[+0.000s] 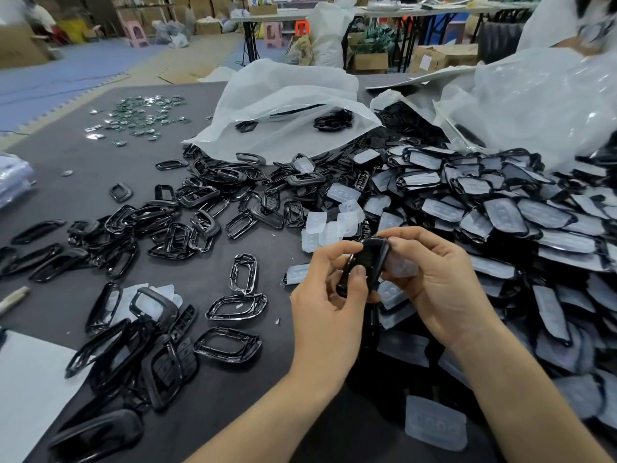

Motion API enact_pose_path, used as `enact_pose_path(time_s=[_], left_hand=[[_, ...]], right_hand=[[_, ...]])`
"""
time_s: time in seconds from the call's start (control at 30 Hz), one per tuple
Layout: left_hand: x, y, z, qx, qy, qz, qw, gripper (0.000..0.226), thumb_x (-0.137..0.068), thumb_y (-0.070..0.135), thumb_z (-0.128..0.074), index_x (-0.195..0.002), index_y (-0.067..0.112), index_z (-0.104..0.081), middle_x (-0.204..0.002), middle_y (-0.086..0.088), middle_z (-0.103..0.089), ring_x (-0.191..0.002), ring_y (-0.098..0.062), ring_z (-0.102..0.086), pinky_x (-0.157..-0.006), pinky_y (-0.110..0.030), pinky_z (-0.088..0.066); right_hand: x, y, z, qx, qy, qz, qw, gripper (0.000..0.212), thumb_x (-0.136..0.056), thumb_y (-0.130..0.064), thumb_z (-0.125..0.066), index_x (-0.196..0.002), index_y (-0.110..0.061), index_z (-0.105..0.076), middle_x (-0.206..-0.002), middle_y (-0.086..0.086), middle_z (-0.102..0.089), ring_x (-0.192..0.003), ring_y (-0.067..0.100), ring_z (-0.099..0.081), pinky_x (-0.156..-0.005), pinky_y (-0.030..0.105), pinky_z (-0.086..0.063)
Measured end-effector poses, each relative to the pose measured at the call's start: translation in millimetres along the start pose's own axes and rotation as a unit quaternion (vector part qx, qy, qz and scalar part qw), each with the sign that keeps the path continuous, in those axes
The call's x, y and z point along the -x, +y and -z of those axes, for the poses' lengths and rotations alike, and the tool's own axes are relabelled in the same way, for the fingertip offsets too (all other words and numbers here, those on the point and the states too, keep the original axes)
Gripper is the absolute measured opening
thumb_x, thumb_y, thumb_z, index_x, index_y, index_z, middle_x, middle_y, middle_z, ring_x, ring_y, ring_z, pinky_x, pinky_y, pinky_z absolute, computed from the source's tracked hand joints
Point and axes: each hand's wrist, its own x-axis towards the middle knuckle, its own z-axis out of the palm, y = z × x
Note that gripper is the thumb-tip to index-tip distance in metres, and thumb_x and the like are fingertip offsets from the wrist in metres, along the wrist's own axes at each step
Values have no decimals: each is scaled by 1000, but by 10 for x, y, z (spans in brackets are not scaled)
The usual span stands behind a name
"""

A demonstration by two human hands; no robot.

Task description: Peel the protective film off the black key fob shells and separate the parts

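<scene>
"Key fob shell (367, 264): where do we have it?"

"Between both our hands, lifted off the tabletop (217, 279). Our left hand (329, 295) is curled round its lower end, with the thumb laid across the black face. Our right hand (430, 282) pinches at the shell's right edge, where a pale translucent layer shows against the fingers. We take that layer for the protective film (400, 266)."

"So which step are we on?"

"Peeling, as we judge it. The film looks lifted at the right edge but not yet clear of the shell. The next move calls for a firm hold by the left hand while the right draws the film away from the face. After that the black part belongs with the bare frames (187, 228) spread out to the left of our left hand. The film belongs with the loose translucent pieces (330, 225) lying just beyond our fingertips."

"And how much work is left?"

"Plenty. A heap of covered shells (500, 212) banks up to the right of and beyond our right hand, running under the white plastic bags (283, 105)."

"What can't we make out?"

"Our own fingers cover most of the shell, so we cannot tell how much of the film is free, nor whether the shell is one part or two clipped together. The underside of the right hand's grip is hidden. The heap runs off the right edge of the view, and the small shiny pieces (143, 115) far beyond our left hand are too small to name."
</scene>
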Motion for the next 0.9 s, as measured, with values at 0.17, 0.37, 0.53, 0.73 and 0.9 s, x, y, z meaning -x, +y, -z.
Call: enact_pose_path(time_s=[0.17, 0.37, 0.53, 0.73, 0.9], left_hand=[[-21, 3, 13, 14, 6, 9, 1000, 24, -88, 18, -54, -95, 41, -59, -89, 15, -68, -62, -12, -69, -58, -25, -54], [-30, -16, 13, 39, 9, 13, 999, 28, -91, 9, -57, -92, 37, -62, -85, 6, -70, -59, -15, -68, -59, -22, -54], [-38, -25, 18, 44, -6, 16, 999, 26, -91, 7, -57, -92, 33, -63, -87, -1, -69, -54, -14, -63, -58, -23, -52], [-24, -23, 7, 49, -17, 11, 999, 32, -92, 8, -58, -97, 39, -60, -84, 6, -67, -60, -11, -64, -56, -17, -50], [-48, -30, 36, 55, 25, 36, 998, 32, -97, 9, -54, -103, 40, -54, -85, 10, -67, -42, -16, -61, -46, -25, -50]], right_hand=[[3, -10, 15, -9, 43, -36, 998, 29, -90, -14, -56, -62, -13, -65, -63, 3, -61, -52, 12, -58, -44, 19, -44], [4, -1, 4, 0, -31, -84, 996, 19, -78, -30, -65, -71, -14, -73, -58, -3, -58, -38, 6, -37, -34, 13, -27], [-1, -1, 10, -3, -31, -83, 996, 25, -80, -27, -63, -60, -16, -72, -52, -4, -54, -40, 6, -40, -37, 15, -27], [-13, 23, -21, -4, 11, -20, 1000, 20, -78, -21, -63, -63, -11, -71, -65, 13, -48, -44, 9, -43, -39, 16, -35], [2, 11, -15, -8, 38, 5, 999, 18, -81, -19, -61, -73, -4, -66, -60, 6, -59, -45, 9, -48, -40, 17, -36]])
